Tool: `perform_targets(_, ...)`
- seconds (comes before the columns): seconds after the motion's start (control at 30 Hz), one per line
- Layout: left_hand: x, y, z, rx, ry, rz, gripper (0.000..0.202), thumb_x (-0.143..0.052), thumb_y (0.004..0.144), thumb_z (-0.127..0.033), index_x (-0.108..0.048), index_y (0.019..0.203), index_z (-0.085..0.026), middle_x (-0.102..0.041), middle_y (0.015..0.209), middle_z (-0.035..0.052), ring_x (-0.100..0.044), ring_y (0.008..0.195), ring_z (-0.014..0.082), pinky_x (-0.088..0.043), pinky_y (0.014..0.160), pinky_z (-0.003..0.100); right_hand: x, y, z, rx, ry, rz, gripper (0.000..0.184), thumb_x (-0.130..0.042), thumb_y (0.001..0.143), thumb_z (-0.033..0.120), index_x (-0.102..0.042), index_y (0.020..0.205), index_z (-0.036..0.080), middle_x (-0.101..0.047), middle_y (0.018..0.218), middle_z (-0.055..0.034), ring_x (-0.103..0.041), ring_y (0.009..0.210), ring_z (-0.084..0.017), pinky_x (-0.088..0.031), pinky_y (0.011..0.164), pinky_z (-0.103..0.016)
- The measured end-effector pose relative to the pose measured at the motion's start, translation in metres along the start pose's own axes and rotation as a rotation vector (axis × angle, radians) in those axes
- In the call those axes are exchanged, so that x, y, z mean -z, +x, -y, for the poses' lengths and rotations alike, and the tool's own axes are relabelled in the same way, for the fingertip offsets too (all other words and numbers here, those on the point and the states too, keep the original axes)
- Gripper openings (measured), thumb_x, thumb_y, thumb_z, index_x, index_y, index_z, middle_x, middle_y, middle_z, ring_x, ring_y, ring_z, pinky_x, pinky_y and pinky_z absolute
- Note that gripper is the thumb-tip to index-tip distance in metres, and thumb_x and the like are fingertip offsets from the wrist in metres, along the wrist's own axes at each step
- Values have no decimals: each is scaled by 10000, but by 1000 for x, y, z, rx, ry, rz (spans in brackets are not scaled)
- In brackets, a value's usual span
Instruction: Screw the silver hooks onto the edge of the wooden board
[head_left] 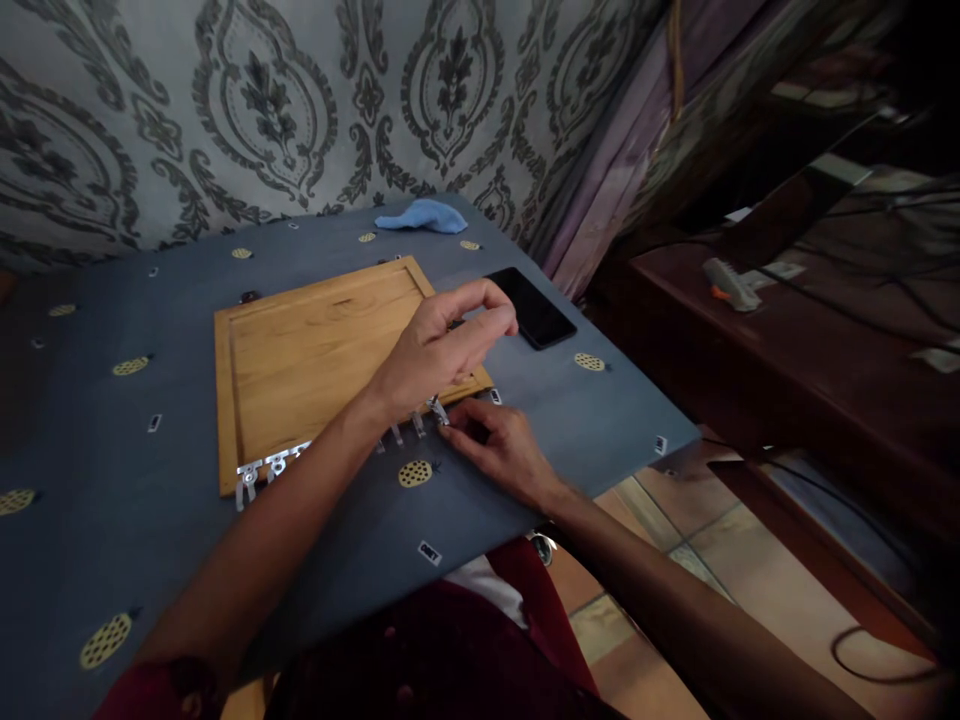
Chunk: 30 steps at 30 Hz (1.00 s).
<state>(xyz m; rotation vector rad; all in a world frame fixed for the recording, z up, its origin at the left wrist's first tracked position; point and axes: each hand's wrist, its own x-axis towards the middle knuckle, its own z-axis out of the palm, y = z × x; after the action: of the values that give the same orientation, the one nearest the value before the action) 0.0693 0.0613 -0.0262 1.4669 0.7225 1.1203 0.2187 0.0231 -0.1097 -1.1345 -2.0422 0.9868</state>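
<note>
2 hands (459, 345) at 1 wooden board (322, 350), 1 phone (536, 312)

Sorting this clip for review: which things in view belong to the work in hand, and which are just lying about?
In use:
- wooden board, under the raised left hand
- metal hooks along its near edge; the right hand's fingertips are at the end one

Lying about:
- blue cloth
- phone
</note>
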Motion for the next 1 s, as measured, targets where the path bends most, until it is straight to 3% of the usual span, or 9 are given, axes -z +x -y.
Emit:
perform_targets(0.1, 5, -4, -1, 10, -26, 6, 151, -494, 973, -278, -562, 849, -225, -304, 505, -95, -259, 428, 74, -246, 432, 225, 0, 0, 0, -3, -13, 0, 163, -609, 889, 340, -603, 775, 223, -616, 676, 2, -520, 612, -146, -396, 608, -277)
perform_targets(0.2, 2, -9, -3, -49, 24, -178, 176, -489, 1002, -298, -540, 854, -216, -365, 550, -76, -312, 464, 74, -276, 449, 223, 0, 0, 0, -8, -11, 10, 165, -612, 891, 338, -604, 775, 220, -622, 680, -2, -533, 618, -146, -399, 614, -278)
perform_targets(0.3, -2, -13, -7, -127, 45, -355, 202, -473, 1022, -305, -515, 842, -223, -313, 570, -73, -282, 461, 74, -258, 437, 219, 0, 0, -1, -9, -8, 5, 155, -613, 889, 338, -610, 792, 218, -627, 691, -4, -545, 630, -148, -400, 621, -282)
perform_targets(0.43, 0, -13, -16, -201, 46, -496, 233, -428, 1041, -296, -489, 825, -235, -283, 580, -71, -258, 455, 84, -263, 437, 228, 0, -1, -2, -7, -14, 5, 174, -615, 893, 353, -604, 781, 221, -611, 672, 5, -525, 614, -144, -389, 604, -281)
perform_targets(0.63, 5, -10, -4, -152, 14, -471, 258, -431, 1050, -329, -483, 816, -233, -274, 580, -82, -246, 445, 75, -261, 436, 215, 0, -1, 0, -14, -7, 15, 174, -610, 902, 351, -618, 794, 215, -607, 664, 7, -512, 594, -135, -386, 587, -274)
perform_targets(0.73, 4, -9, 6, -178, -40, -451, 244, -461, 1039, -321, -503, 820, -222, -247, 576, -85, -236, 444, 69, -239, 429, 209, 0, -2, 0, -22, -16, 18, 167, -609, 906, 345, -623, 801, 216, -617, 675, 4, -520, 599, -135, -391, 584, -270)
perform_targets(0.9, 6, -9, 14, -215, -62, -428, 297, -553, 987, -464, -521, 828, -215, -259, 560, -93, -239, 437, 60, -237, 411, 207, 0, -2, 0, -6, -14, 15, 162, -612, 907, 325, -611, 794, 209, -608, 675, 10, -512, 602, -128, -392, 592, -263)
perform_targets(1.0, 6, -8, 13, -217, -65, -417, 276, -544, 992, -437, -516, 830, -215, -268, 557, -94, -239, 435, 59, -232, 410, 208, 0, -2, -1, -8, -13, 22, 154, -609, 908, 324, -613, 805, 211, -612, 684, 8, -516, 607, -130, -394, 601, -267)
